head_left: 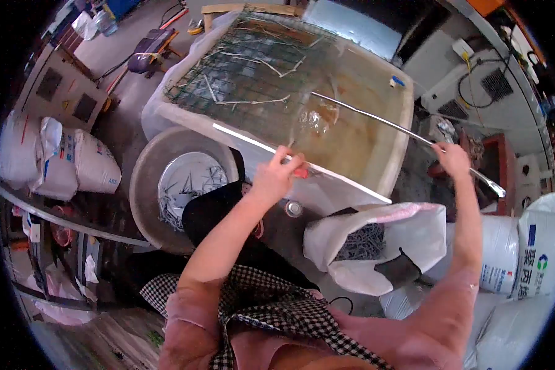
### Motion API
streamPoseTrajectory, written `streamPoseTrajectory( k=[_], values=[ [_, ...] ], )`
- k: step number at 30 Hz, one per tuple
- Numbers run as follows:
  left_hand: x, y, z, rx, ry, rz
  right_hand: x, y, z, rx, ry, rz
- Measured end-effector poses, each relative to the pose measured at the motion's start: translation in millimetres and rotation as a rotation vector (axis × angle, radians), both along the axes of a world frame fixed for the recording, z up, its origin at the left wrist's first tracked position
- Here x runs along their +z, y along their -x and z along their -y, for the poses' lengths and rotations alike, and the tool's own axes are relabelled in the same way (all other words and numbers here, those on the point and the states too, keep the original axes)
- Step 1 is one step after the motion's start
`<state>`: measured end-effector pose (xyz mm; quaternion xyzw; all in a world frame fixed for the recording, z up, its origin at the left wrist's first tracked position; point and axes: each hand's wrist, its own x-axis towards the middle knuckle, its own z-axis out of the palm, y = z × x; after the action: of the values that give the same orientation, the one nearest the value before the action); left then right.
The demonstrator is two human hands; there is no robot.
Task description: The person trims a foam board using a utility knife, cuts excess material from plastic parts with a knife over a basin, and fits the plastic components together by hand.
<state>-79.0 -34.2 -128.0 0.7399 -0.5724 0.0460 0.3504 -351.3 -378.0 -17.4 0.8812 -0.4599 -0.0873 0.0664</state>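
Across a cluttered workshop floor [129, 29], reached over a pale tub [402, 145] of cloudy water [354, 145] at 12 o'clock.

Gripped a slim metal pole [364, 113] at 3 o'clock, right hand [455, 161] closed around it near its outer end, probably for longer reach, slanting it over the water towards 1 o'clock. Pinched a small red piece [300, 172] in the left hand [276, 174] by the near rim; could not tell its kind. Saw green mesh [240, 68] at 11 o'clock, perhaps spread as a cover, and an open sack [422, 228] at 4 o'clock, seemingly set within easy reach.

Floor [123, 38] | water tub [398, 159] | round basin [143, 191] | open sack [424, 233] | stool [150, 48]
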Motion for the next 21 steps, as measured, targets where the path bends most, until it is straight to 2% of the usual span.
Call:
streamPoseTrajectory(
  k=[4, 5, 8, 11, 12, 13, 14, 15, 16, 17, 18, 20, 21],
  values=[
    [13.8, 3.7, 3.2, 0.038, -0.029, 0.026, 37.4, 83.2, -5.2, -0.096, -0.069, 0.099],
    [16.5, 5.0, 2.8, 0.054, -0.040, 0.021, 33.3, 102.3, -1.0, -0.051, -0.061, 0.144],
    [14.0, 3.3, 4.4, 0.068, -0.116, 0.058, -0.8, 128.7, 22.0, 0.021, -0.127, 0.281],
    [16.4, 5.4, 8.3, 0.062, -0.111, 0.040, -39.6, 92.9, 19.3, 0.128, -0.245, 0.369],
    [20.4, 5.9, 10.9, 0.108, -0.256, 0.035, -64.3, 75.8, 26.2, 0.206, -0.247, 0.400],
    [20.3, 5.8, 15.1, 0.098, -0.242, 0.002, -99.9, 66.9, 43.7, 0.267, -0.287, 0.336],
    [20.4, 6.9, 16.5, 0.096, -0.248, -0.041, -122.2, 48.3, 40.4, 0.203, -0.343, 0.289],
    [11.4, 1.7, 18.8, 0.096, -0.249, -0.057, -141.5, 36.1, 39.8, 0.342, -0.274, 0.220],
    [5.8, 1.3, 21.9, 0.109, -0.252, -0.021, -133.0, 12.9, 11.4, 0.112, -0.384, 0.056],
    [3.4, -1.1, 25.7, 0.114, -0.258, 0.002, -190.2, 21.0, 43.6, 0.230, -0.331, -0.057],
    [6.5, -3.8, 25.3, 0.160, -0.238, 0.013, -204.0, 14.5, 44.2, 0.259, -0.331, -0.164],
    [9.7, -6.1, 28.7, 0.059, -0.289, -0.041, -209.0, -2.6, 24.5, 0.116, -0.432, -0.286],
    [7.5, -8.8, 30.7, 0.081, -0.279, -0.039, -224.8, 2.4, 33.3, 0.225, -0.477, -0.347]
  ],
)
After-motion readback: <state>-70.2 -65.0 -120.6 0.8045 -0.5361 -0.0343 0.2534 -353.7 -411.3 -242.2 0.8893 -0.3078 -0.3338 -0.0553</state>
